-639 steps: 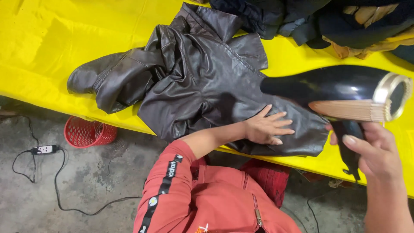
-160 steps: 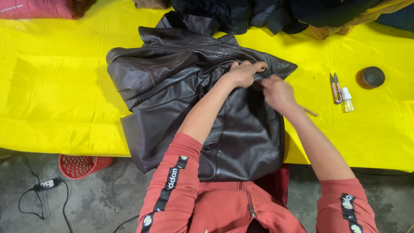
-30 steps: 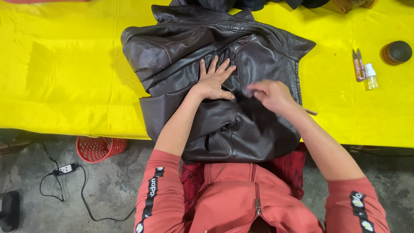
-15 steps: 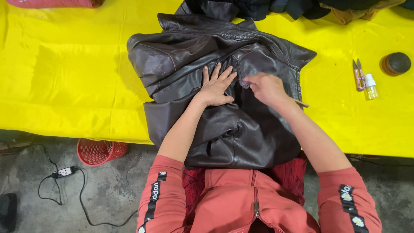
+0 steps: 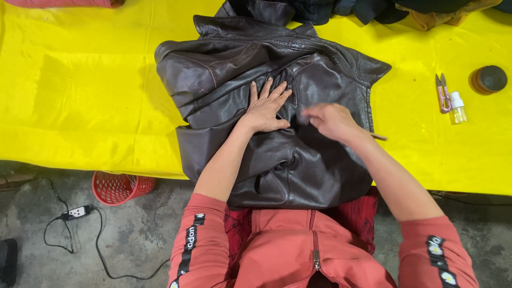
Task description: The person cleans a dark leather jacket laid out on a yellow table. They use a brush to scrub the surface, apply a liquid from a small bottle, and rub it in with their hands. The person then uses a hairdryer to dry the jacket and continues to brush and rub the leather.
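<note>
Leather jacket [image 5: 298, 154] lay at the bench's [image 5: 80, 106] near edge; my left hand [image 5: 265, 108] pressed it, fingers spread, while my right hand [image 5: 332, 120] pinched a thin stick [image 5: 377, 137].

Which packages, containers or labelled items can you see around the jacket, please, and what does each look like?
Small bottle: on the yellow cover, right of the leather jacket; clear with a white cap.
Round tin: far right, beyond the bottle; dark lid, orange-brown rim.
Sleeve stripes: on the person's red top; black bands with white lettering and daisy marks.
Red basket: on the floor at the left; round, open mesh.
No signs or screens.
</note>
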